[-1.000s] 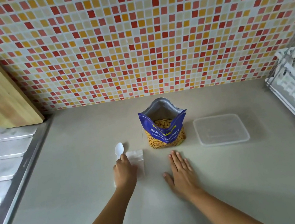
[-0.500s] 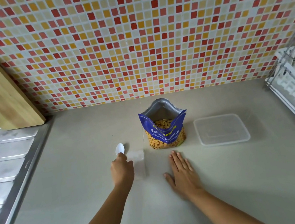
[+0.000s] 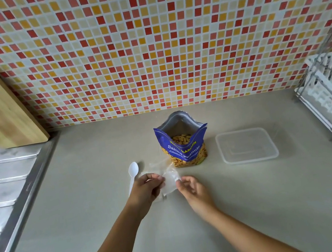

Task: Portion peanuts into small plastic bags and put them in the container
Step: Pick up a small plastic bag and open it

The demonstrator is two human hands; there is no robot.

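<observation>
the task looks barely begun: left hand (image 3: 146, 186) and right hand (image 3: 189, 187) pinch one small plastic bag (image 3: 169, 180) above the desk (image 3: 262, 208), empty, while the peanut pouch (image 3: 183, 142) stands full, spoon (image 3: 133, 174) unused, container (image 3: 247, 145) empty.

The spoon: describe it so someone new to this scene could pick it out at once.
Find the blue peanut bag standing mid-counter below the tiled wall. Just left of it, past the clear small bag held between both hands, the spoon lies flat on the counter, bowl toward the wall, handle partly hidden by the left hand. It is the only white, opaque utensil there.
</observation>
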